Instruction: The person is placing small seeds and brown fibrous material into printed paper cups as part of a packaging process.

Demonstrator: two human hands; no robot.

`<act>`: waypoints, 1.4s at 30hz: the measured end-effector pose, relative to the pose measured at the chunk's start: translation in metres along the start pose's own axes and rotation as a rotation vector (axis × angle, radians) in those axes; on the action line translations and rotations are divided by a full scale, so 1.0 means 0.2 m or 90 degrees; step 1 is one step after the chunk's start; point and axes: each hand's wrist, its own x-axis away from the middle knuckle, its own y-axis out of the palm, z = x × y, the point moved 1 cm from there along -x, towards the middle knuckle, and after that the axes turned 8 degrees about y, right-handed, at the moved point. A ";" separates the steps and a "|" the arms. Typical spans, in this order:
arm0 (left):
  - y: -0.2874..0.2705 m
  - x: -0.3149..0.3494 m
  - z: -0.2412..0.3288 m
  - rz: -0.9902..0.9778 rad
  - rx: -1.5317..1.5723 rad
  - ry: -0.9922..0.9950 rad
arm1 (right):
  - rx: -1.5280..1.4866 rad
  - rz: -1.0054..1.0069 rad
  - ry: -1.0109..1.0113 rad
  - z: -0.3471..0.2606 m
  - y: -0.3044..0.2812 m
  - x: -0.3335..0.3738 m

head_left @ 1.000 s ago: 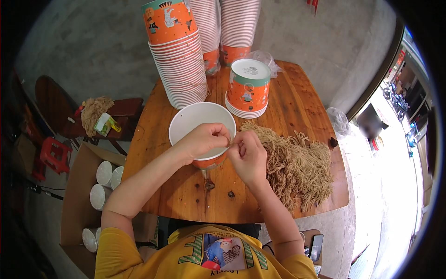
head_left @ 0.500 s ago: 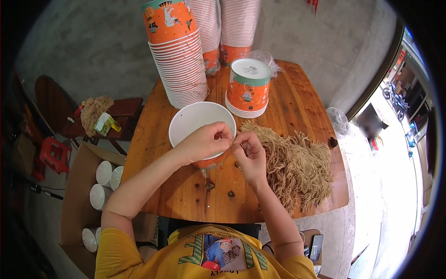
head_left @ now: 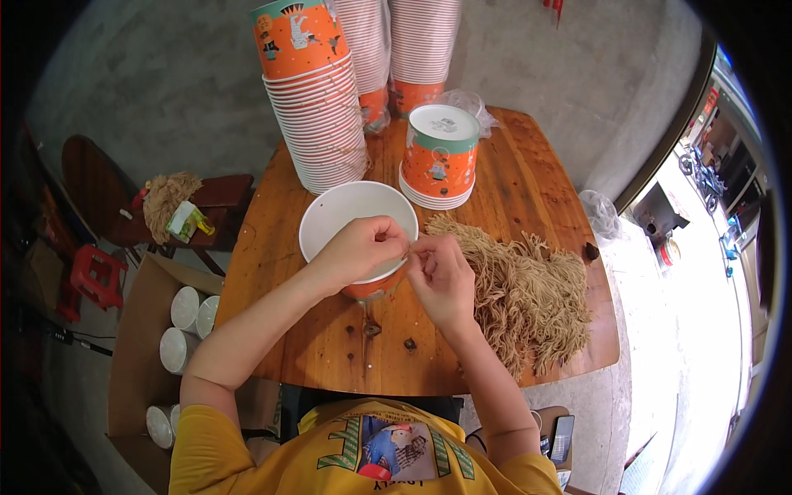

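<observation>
A paper bucket (head_left: 351, 202), white inside and orange outside, stands open side up in front of me. My left hand (head_left: 367, 247) reaches over its mouth, fingers pinched at the right rim. Just outside that rim, my right hand (head_left: 441, 280) is closed in a pinch, its fingertips almost meeting the left ones. Whatever the fingertips hold is too small or hidden to make out. A small dark hole shows in the bucket's far left wall. Right of my right hand lies a heap of tan cords (head_left: 528, 289).
Tall bucket stacks (head_left: 318, 124) rise at the back of the wooden table (head_left: 289, 346). Upside-down buckets (head_left: 441, 165) stand behind the cords. Lower left, a cardboard box (head_left: 136, 363) holds white-bottomed containers. A side bench (head_left: 227, 198) bears more tan cords.
My right hand has shifted slightly left and its fingers have curled closer to the rim. The left hand stays at nearly the same spot. The bucket has hardly moved.
</observation>
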 end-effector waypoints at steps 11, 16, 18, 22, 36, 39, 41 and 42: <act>0.03 0.02 0.01 0.008 -0.233 0.198 | -0.255 -0.151 0.224 0.10 0.01 0.00; 0.01 0.02 0.02 -0.044 -0.148 0.143 | -0.466 -0.221 0.404 0.04 -0.02 -0.03; 0.02 0.02 0.02 -0.013 -0.372 0.336 | -0.450 -0.209 0.382 0.04 -0.02 -0.03; 0.02 0.01 0.03 -0.003 -0.204 0.247 | -0.298 -0.117 0.251 0.09 -0.01 -0.03; 0.00 -0.02 -0.01 -0.022 0.147 -0.127 | 0.113 0.042 -0.099 0.03 0.00 -0.03; 0.01 -0.03 -0.01 -0.013 0.085 -0.104 | 0.140 0.044 -0.099 0.03 0.01 -0.04; 0.03 -0.02 -0.03 -0.021 0.022 -0.045 | 0.147 0.044 -0.093 0.03 0.01 -0.04; 0.03 -0.02 -0.03 -0.028 -0.040 0.013 | 0.138 0.020 -0.059 0.03 0.00 -0.03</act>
